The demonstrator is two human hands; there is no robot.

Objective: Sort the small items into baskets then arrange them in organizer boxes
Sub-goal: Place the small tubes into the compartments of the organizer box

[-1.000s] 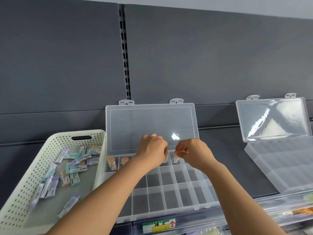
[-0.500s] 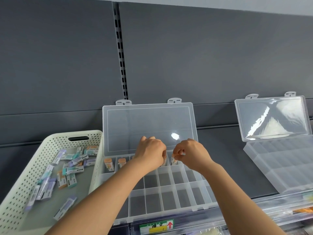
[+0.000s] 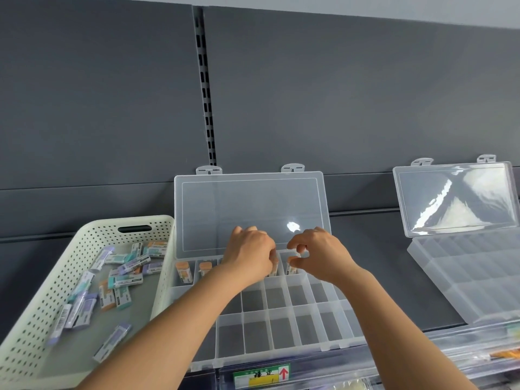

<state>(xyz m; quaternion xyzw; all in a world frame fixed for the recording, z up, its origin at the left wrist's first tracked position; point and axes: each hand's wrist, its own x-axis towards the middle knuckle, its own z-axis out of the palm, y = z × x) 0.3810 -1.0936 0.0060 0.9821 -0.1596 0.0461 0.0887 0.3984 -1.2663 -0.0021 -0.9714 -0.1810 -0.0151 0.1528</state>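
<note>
A clear organizer box lies open, its lid leaning on the back wall. Orange-capped small items stand in the back-row compartments. My left hand is curled over that row, and its fingertips pinch an item that is mostly hidden beneath them. My right hand hovers just right of it. Its thumb touches the cap of an orange-capped item standing in a compartment, with the index finger lifted off. A cream perforated basket at left holds several purple, teal and orange items.
A second clear organizer box sits open at right, lid up. Dark grey shelf panels rise behind. A shelf edge with a yellow-green label runs along the front, with packaged goods below.
Both hands stayed at the back row. My right fingers have loosened off the orange-capped item, which now stands in its compartment. The view shifted slightly.
</note>
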